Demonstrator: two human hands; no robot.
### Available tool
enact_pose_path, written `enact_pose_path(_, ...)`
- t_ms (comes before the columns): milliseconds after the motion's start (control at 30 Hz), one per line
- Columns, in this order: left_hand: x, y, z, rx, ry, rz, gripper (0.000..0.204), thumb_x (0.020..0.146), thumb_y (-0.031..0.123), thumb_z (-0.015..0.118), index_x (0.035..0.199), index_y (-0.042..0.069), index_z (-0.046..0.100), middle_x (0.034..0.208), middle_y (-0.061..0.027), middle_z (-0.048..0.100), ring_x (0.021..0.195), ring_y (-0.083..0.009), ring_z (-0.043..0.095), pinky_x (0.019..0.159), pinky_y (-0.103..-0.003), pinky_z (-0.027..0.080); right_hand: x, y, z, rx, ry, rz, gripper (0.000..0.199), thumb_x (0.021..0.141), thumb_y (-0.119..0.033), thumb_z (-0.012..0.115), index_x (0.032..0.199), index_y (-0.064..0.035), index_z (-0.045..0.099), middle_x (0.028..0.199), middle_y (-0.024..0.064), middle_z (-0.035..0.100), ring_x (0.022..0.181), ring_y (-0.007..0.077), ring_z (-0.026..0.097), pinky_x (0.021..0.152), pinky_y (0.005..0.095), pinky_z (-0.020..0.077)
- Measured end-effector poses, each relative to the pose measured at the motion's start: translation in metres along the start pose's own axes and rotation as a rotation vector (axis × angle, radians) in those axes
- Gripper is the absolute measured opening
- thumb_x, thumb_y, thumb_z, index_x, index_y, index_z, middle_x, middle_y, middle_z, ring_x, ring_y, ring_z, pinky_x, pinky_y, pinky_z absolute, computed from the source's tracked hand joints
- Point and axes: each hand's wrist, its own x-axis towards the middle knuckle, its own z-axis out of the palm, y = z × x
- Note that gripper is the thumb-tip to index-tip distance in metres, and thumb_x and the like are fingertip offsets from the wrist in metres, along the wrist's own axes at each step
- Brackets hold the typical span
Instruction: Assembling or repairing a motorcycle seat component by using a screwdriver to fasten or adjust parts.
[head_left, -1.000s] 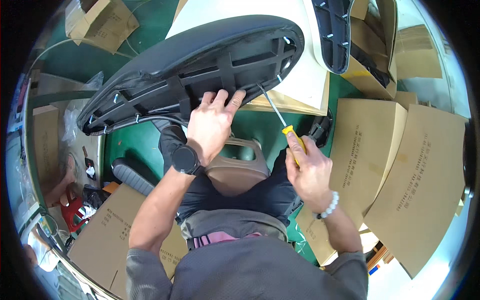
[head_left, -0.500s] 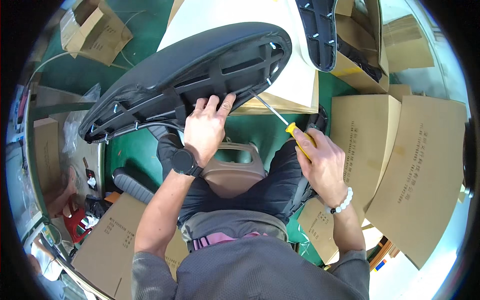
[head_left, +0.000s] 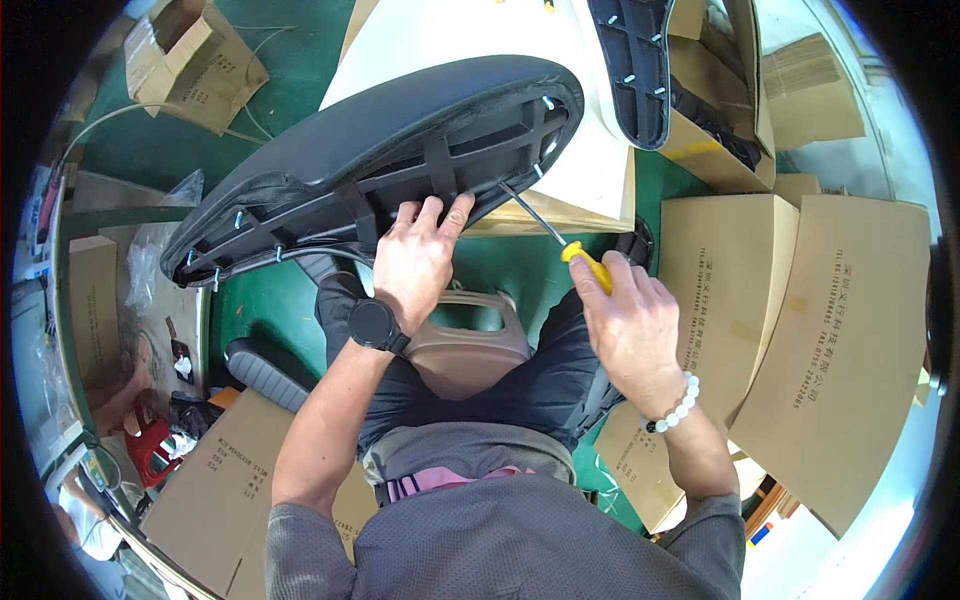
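A long black padded seat (head_left: 330, 130) is tipped so its ribbed plastic underside with several metal studs faces me. My left hand (head_left: 415, 262), wearing a dark watch, has its fingers hooked over the lower edge onto the underside. What the thumb does is hidden. My right hand (head_left: 630, 320), with a bead bracelet, is wrapped round the yellow handle of a screwdriver (head_left: 591, 272). The screwdriver's metal shaft slants up to the left, and its tip meets the seat's lower rim, close to one stud.
A second black seat base (head_left: 632, 75) lies at the far right of the white-topped work surface (head_left: 590, 170). Cardboard boxes (head_left: 730, 290) stand close on my right, and another box (head_left: 215, 480) sits at lower left. A beige plastic stool (head_left: 470, 355) shows between my legs.
The seat's near edge has shifted slightly down and right with my left hand. My right hand has turned a little and lowered, while the screwdriver tip stays at the rim.
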Motion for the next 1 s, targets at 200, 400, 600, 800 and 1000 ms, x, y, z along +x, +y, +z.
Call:
enact_pose_path(200, -0.002, -0.002, 0.005, 0.001, 0.039, 0.013, 0.060, 0.077, -0.002, 0.062, 0.135, 0.013, 0.060, 0.102, -0.0103, 0.061, 0.098, -0.0312, 0.063, 0.077, -0.041, 0.061, -0.030, -0.015, 0.061, 0.681, 0.138, 0.391, 0.036, 0.094, -0.010, 0.069, 0.128, -0.0034, 0.062, 0.091, 0.0145, 0.069, 0.064, 0.0241, 0.065, 0.060, 0.0351, 0.0525)
enact_pose_path(400, -0.001, -0.003, 0.005, 0.014, 0.111, 0.042, 0.060, 0.075, -0.002, 0.062, 0.133, 0.014, 0.063, 0.094, -0.0092, 0.058, 0.090, -0.0305, 0.062, 0.071, -0.042, 0.061, -0.042, -0.036, 0.135, 2.428, 0.088, 0.850, 0.039, 0.103, -0.021, 0.061, 0.137, -0.0021, 0.054, 0.092, 0.0129, 0.066, 0.063, 0.0149, 0.057, 0.052, 0.0259, 0.0435)
enact_pose_path(600, -0.002, -0.007, 0.001, 0.034, 0.098, 0.040, 0.061, 0.075, -0.002, 0.063, 0.135, 0.013, 0.061, 0.098, -0.0105, 0.058, 0.091, -0.0309, 0.062, 0.073, -0.042, 0.061, -0.070, -0.047, 0.105, 1.735, 0.430, 0.760, 0.039, 0.103, -0.014, 0.061, 0.138, 0.0005, 0.054, 0.102, 0.0124, 0.069, 0.068, 0.0132, 0.060, 0.060, 0.0257, 0.0495)
enact_pose_path(800, -0.001, -0.005, -0.004, 0.023, 0.046, 0.018, 0.066, 0.077, -0.002, 0.062, 0.141, 0.011, 0.053, 0.103, -0.0112, 0.061, 0.098, -0.0306, 0.063, 0.080, -0.041, 0.059, -0.121, -0.042, 0.128, 0.885, 0.028, 0.744, 0.039, 0.093, -0.010, 0.070, 0.128, 0.0026, 0.060, 0.106, 0.0219, 0.072, 0.092, 0.0319, 0.073, 0.083, 0.0387, 0.0560)
enact_pose_path(1000, -0.003, -0.015, -0.004, 0.051, 0.179, 0.069, 0.049, 0.078, 0.002, 0.063, 0.127, 0.002, 0.055, 0.093, -0.0116, 0.064, 0.089, -0.0294, 0.065, 0.087, -0.040, 0.055, -0.114, -0.050, 0.098, 0.908, 0.298, 0.842, 0.035, 0.096, -0.012, 0.068, 0.127, 0.0029, 0.062, 0.108, 0.0152, 0.071, 0.097, 0.0199, 0.066, 0.089, 0.0331, 0.0524)
